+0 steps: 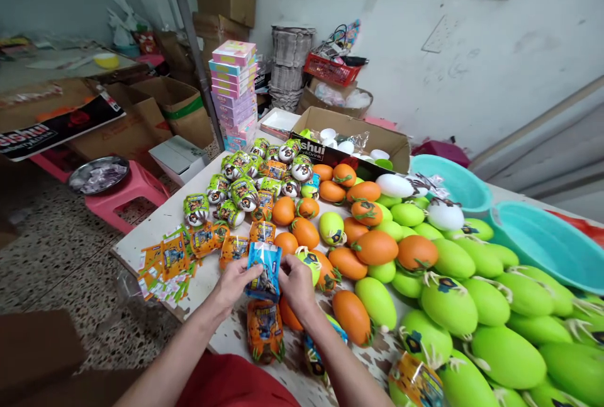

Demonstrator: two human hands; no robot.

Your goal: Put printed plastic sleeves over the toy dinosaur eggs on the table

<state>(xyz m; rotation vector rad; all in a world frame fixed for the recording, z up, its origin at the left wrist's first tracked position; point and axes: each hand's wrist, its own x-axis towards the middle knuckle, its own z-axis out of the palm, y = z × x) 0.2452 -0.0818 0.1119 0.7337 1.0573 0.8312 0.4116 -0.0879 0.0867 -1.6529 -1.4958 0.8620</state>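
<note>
A blue printed foil packet (265,272) is held upright in front of me at the table's near side. My left hand (233,281) pinches its left edge, thumb across the front. At the right edge, my right hand (297,281) is closed with its fingertips on the packet; part of those fingers is hidden. Just below lies an orange egg in an orange printed wrapper (265,330). Under my right forearm sits a green egg with a blue wrapper (315,353), partly covered. Flat orange and green packets (170,262) are spread to the left.
Wrapped eggs (243,193) cluster at the back left of the table. Loose orange eggs (376,248) and green eggs (507,356) fill the middle and right. Behind them stand an open carton (401,146) and teal basins (533,231). Stacked boxes (236,95) rise at the far corner.
</note>
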